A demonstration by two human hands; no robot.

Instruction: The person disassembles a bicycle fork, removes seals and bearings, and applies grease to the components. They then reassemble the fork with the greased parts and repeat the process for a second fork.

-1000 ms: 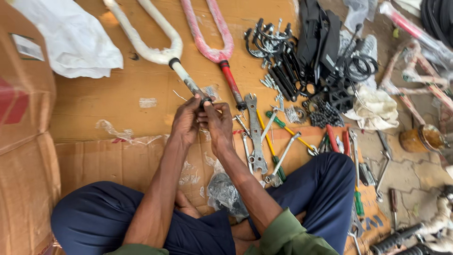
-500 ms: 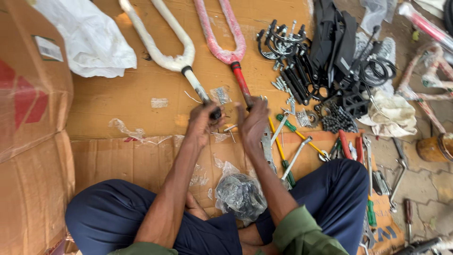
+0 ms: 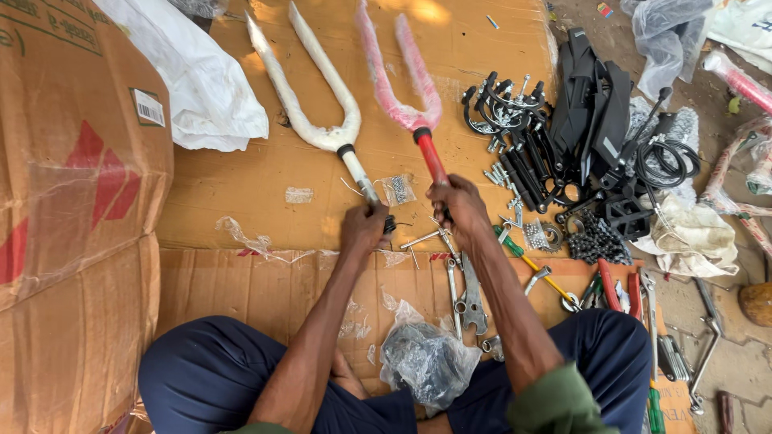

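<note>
- The white bicycle fork (image 3: 318,104) lies on flattened cardboard (image 3: 241,185), legs away from me, wrapped in thin film.
- My left hand (image 3: 363,229) is closed around its steerer end.
- My right hand (image 3: 458,207) is curled around the pink fork's (image 3: 400,88) red steerer.
- Wrenches (image 3: 466,289) lie just beside.

floor: flattened brown cardboard sheets (image 3: 241,185) laid over bare grey concrete ground (image 3: 748,362) | left: large brown cardboard box (image 3: 72,201) under clear plastic film | top left: crumpled white plastic sheet (image 3: 201,88) | light: daylight, bright sunlit patch on the cardboard at the top edge | walls, windows: out of view
</note>
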